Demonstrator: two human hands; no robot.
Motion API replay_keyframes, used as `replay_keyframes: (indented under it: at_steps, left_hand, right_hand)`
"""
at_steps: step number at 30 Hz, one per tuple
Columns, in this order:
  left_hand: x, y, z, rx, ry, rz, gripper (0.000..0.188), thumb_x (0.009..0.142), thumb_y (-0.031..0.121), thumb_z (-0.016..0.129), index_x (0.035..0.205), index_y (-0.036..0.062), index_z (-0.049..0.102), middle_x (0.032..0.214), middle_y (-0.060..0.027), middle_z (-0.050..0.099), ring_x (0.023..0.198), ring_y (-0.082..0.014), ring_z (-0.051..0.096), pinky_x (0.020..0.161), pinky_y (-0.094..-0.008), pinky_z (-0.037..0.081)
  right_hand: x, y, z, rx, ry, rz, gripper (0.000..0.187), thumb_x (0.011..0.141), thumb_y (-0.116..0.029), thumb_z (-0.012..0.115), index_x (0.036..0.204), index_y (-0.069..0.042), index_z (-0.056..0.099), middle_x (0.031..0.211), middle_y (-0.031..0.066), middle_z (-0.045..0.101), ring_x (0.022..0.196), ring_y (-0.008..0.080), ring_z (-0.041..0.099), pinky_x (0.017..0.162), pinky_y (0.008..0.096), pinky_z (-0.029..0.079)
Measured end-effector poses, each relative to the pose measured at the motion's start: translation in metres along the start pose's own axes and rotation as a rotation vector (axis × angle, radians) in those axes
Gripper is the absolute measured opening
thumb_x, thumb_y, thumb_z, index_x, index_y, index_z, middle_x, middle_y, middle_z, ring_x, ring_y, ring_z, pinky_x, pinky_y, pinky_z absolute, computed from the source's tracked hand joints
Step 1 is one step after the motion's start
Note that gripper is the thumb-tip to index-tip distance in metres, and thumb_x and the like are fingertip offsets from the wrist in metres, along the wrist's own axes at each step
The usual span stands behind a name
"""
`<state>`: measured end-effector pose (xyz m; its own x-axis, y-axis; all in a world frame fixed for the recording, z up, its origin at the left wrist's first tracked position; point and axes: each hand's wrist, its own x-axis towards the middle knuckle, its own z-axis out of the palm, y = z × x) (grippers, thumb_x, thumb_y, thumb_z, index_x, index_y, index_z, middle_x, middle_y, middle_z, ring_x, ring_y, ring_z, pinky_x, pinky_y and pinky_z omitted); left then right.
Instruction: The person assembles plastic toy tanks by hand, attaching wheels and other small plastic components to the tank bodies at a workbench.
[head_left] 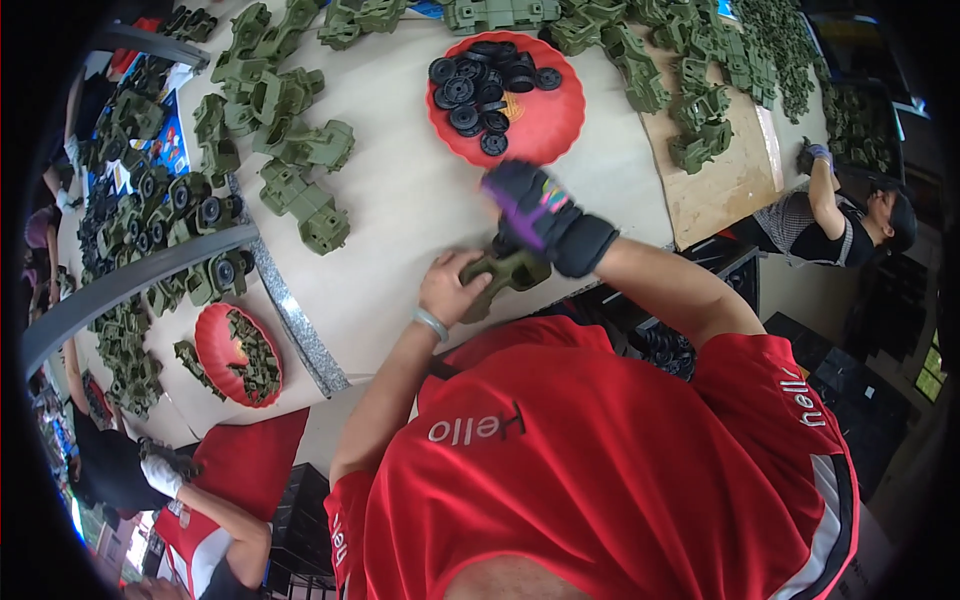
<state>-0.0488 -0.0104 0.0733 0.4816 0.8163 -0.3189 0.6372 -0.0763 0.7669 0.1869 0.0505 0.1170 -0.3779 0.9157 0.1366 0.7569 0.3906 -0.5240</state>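
Observation:
My bare left hand [452,287] grips an olive-green plastic toy vehicle body [508,272] at the near edge of the beige table [400,200]. My right hand [540,215], in a black glove with purple and coloured patches, presses down on the top of the same body. Just beyond, a red round tray [545,125] holds several black toy wheels [485,85].
Several green toy bodies [290,150] lie at the left of the table, more green parts [690,80] at the far right. A second red tray [225,350] with green pieces sits lower left. A gloved co-worker [830,215] works at right, another person [190,500] at lower left.

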Motion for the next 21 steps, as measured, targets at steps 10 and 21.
replay_keyframes:
  at_steps: [10, 21]
  left_hand:
    - [0.025, -0.025, -0.018, 0.254, 0.126, -0.089, 0.020, 0.089, 0.023, 0.075, 0.106, 0.0114, 0.078, 0.126, -0.0035, 0.064, 0.126, -0.0295, 0.050, 0.105, -0.0492, 0.041]
    - [-0.023, 0.033, -0.010, 0.484, -0.143, 0.091, 0.085, 0.068, 0.030, 0.088, 0.144, 0.0180, 0.051, 0.140, -0.0118, 0.047, 0.134, -0.0323, 0.045, 0.103, -0.0476, 0.043]
  right_hand:
    - [0.058, 0.073, 0.006, -0.112, 0.105, 0.360, 0.026, 0.092, -0.023, 0.068, 0.113, -0.007, 0.066, 0.105, 0.0166, 0.070, 0.100, 0.0392, 0.066, 0.086, 0.0491, 0.053]
    - [-0.085, 0.040, -0.029, 0.474, 0.174, 0.689, 0.015, 0.101, -0.012, 0.061, 0.110, -0.003, 0.069, 0.089, 0.0098, 0.069, 0.068, 0.0166, 0.063, 0.067, 0.0334, 0.053]
